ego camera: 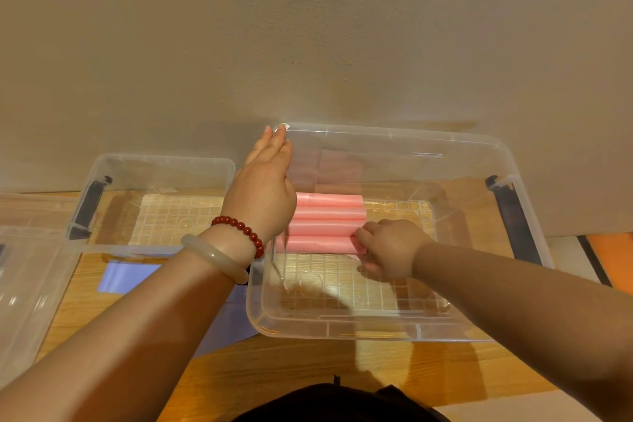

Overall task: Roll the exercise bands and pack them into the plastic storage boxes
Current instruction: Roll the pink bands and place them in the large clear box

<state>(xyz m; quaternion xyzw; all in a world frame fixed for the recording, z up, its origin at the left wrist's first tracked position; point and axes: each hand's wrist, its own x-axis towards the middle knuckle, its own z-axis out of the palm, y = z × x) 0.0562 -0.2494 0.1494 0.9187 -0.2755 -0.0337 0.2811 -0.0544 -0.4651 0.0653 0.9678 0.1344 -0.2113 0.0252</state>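
Several pink rolled exercise bands (pixel 327 221) lie side by side on the floor of the clear plastic storage box (pixel 394 332) in front of me. My right hand (pixel 390 247) is inside that box, its fingers curled on the right end of the nearest pink roll. My left hand (pixel 265 188) reaches over the box's left wall with straight fingers touching its far left corner. A second clear box (pixel 154 161) stands to the left with no bands in it. A purple band (pixel 126 276) lies flat on the table between the boxes, partly under my left arm.
Both boxes stand on a wooden table (pixel 308 363) against a beige wall (pixel 308 44). A clear lid or another box (pixel 24 277) lies at the far left. Dark latches (pixel 513 216) sit on the boxes' ends. An orange surface (pixel 613 250) shows at the right edge.
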